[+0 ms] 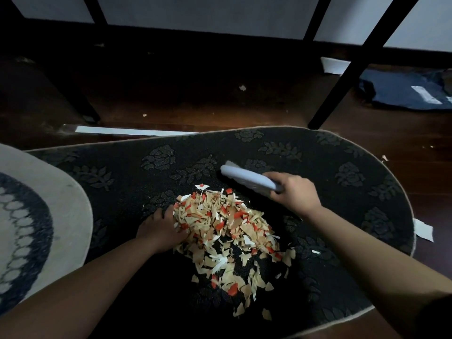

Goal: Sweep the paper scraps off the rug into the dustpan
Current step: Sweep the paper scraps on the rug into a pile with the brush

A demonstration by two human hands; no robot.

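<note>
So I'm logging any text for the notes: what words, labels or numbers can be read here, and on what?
None can be read.
White patch on the dark blue fabric bag on the floor: too blurred to read.
Pale blue plastic brush in the right hand: no visible marking.

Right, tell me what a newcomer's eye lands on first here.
First the heap of tan, white and red paper scraps, bright at the middle of the dark rose-patterned rug. Next the right hand just beyond the heap, holding a pale blue brush, while the left hand presses against the heap's left edge.
</note>
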